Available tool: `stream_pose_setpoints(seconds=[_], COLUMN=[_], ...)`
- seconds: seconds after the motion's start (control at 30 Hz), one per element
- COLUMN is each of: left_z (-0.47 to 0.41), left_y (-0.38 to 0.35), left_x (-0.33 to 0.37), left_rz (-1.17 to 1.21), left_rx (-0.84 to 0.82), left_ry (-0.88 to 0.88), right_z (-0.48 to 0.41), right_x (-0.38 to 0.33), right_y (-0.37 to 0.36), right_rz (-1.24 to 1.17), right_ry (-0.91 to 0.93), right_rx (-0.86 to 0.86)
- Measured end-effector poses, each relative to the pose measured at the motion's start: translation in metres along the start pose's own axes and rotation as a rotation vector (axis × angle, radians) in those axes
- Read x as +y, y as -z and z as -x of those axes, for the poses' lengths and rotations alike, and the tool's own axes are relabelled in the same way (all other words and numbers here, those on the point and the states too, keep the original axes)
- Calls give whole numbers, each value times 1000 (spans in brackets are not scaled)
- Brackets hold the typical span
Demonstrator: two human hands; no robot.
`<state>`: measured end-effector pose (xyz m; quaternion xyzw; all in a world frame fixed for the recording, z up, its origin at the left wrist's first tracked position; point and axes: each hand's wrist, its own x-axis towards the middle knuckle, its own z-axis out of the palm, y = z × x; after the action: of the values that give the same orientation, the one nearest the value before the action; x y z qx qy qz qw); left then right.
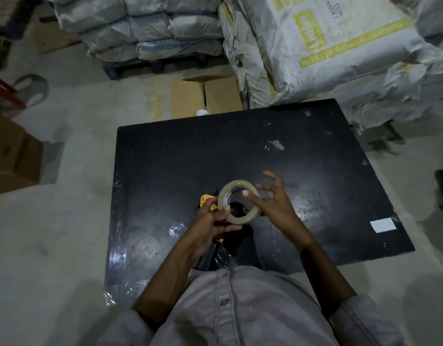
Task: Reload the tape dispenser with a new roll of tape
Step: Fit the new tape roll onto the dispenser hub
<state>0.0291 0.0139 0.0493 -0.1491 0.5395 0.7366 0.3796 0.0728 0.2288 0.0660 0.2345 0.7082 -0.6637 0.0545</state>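
A roll of clear tape [234,189] is held above the black table [315,171], its hole facing up. My left hand [210,227] grips the roll's near-left edge with thumb and fingers. My right hand [274,204] touches the roll's right side, thumb on its top face, the other fingers spread. A yellow and black tape dispenser [207,199] lies on the table under my left hand, mostly hidden by it.
Clear plastic wrap [176,229] lies on the table's near-left part. A white label [382,224] sits at its right edge. Beyond the table stand an open cardboard box [205,96], stacked sacks [150,28] and large wrapped bales [340,46]. More cardboard boxes [13,156] are at the left.
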Motion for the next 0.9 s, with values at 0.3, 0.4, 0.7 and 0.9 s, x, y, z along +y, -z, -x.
stream_pose_setpoints(seconds=[0.3, 0.4, 0.7, 0.9], left_z=[21, 21, 19, 17], left_y=[9, 18, 18, 22], left_x=[-13, -3, 2, -12], left_rz=[-346, -366, -343, -298], left_rx=[130, 235, 85, 59], left_ry=[62, 3, -24, -2], right_z=[2, 2, 2, 5], right_x=[28, 29, 20, 19], right_y=[-6, 1, 4, -2], right_rz=[297, 344, 565, 543], right_ry=[-51, 16, 303, 272], right_rx=[138, 102, -28, -2])
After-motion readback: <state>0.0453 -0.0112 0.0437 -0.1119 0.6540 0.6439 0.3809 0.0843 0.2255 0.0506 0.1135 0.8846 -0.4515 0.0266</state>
